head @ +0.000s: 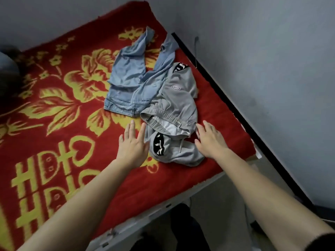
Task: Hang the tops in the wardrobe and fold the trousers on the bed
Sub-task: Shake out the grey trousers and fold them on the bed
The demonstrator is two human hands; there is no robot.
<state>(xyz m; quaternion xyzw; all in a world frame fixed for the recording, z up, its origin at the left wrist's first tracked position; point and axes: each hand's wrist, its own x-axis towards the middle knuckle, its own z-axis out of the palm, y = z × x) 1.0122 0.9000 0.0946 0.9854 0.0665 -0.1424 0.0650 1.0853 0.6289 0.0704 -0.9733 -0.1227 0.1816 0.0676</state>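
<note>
Since the red blanket (63, 124) gives you a flat surface on the bed, both pairs of trousers lie on it. The jeans (126, 84) are crumpled farther off, and the grey sweatpants (178, 98) are bunched against them, nearer you. Your left hand (133, 144) and right hand (210, 140) flank the waistband with fingers straight, gripping nothing, likely ready to spread it flat.

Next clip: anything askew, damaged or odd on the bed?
Nothing looks damaged or spilled. The grey trousers lie bunched with the waistband gaping, overlapping the blue jeans, whose legs sprawl twisted toward the wall. Neither pair is folded. The left hand and right hand are open, either side of the grey pair.
</note>
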